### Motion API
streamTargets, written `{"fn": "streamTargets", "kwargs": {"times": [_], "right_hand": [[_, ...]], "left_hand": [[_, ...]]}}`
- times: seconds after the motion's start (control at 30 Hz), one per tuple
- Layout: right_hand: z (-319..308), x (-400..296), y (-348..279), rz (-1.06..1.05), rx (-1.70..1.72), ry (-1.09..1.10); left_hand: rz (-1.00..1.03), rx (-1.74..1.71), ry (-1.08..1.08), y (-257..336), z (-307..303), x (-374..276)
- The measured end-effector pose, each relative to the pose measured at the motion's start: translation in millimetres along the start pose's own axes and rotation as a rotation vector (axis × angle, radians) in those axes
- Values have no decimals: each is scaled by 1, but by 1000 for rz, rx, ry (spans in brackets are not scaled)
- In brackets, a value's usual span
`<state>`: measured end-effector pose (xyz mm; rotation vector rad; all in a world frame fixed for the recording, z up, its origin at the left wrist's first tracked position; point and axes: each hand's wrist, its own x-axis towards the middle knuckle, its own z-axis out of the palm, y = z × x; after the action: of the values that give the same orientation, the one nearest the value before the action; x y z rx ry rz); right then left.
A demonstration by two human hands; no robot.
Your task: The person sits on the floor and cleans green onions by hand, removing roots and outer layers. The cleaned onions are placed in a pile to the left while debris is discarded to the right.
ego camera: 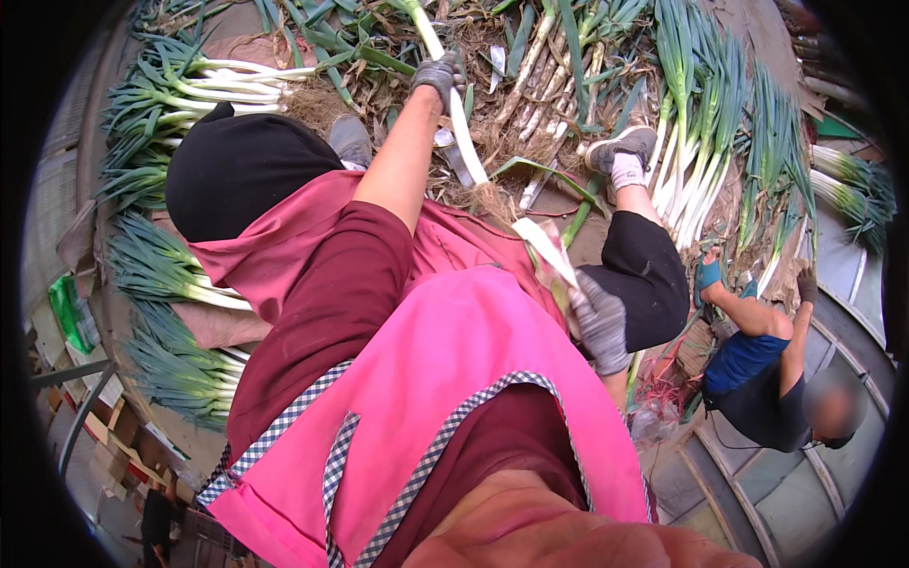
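My left hand (437, 77), in a grey glove, is closed around the pale stalk of a long leek or large green onion (465, 135). Its root end (497, 202) points down towards my lap. Near those roots, my right hand (602, 325), also in a grey glove, grips a flat white piece (547, 248) together with limp, brownish outer layers. Whether the white piece is a peeled layer or something else, I cannot tell. Untrimmed stalks with soil and roots (543, 78) lie on the ground beyond my hands, between my shoes.
Cleaned stalks lie in rows at the left (234, 89) and right (699, 163). Dry leaf waste (476, 42) covers the ground ahead. At the right sits another person (760, 405), near red ties (664, 383). Cardboard boxes (117, 454) and a further person are at the lower left.
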<state>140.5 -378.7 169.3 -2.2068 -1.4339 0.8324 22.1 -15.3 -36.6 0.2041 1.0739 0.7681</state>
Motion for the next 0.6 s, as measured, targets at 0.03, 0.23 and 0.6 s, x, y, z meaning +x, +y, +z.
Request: {"fn": "streamTargets", "kwargs": {"times": [0.03, 0.23, 0.6], "right_hand": [[0, 10, 5, -51, -79, 22], [67, 127, -30, 68, 44, -60], [53, 60, 0, 12, 415, -180]], "left_hand": [[54, 24, -42, -8, 6, -11], [184, 261, 139, -58, 32, -44], [120, -67, -79, 11, 48, -66]]}}
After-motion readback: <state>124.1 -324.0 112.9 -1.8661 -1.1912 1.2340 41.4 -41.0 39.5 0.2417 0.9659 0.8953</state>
